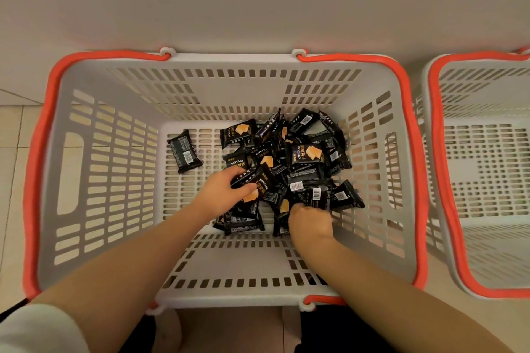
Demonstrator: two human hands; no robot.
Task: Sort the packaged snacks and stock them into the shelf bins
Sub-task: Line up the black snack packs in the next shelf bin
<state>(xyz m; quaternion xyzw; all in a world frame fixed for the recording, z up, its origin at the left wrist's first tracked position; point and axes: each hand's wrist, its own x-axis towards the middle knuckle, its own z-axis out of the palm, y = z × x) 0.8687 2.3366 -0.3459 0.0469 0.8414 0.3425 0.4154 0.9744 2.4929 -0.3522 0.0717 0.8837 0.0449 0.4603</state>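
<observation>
Head view, only one camera. A grey slotted plastic shopping basket (pixel 71 169) with orange-red handles (pixel 407 152) filled the middle of the frame, sitting on pale floor tiles (pixel 11 135) against a light wall base (pixel 258 17) along the top. A second basket of the same kind (pixel 484 169) stood just beside it at the right edge, partly cut off.

Pile of black DRYCAKE snack packets (pixel 307 155) lay on the basket floor, centre to centre-right, overlapping at all angles. Glossy film wrappers, crimped ends, some face up showing an orange cake picture, others face down showing white barcodes. One lone packet (pixel 185 152) lay apart at centre-left, barcode side up.

Both bare forearms came in from the bottom edge, over the near basket wall. Left hand (pixel 220 192) was at the near-left side of the pile, fingers and thumb curled round one DRYCAKE packet (pixel 258 180), which sat on top of the others. Right hand (pixel 309 221) was at the near-right side, knuckles up, fingers curled down into the packets; fingertips hidden by the hand itself, so cannot tell exactly which packet it held.

A white sleeve (pixel 37 329) showed at lower left. Dark clothing at the bottom edge below the basket.
</observation>
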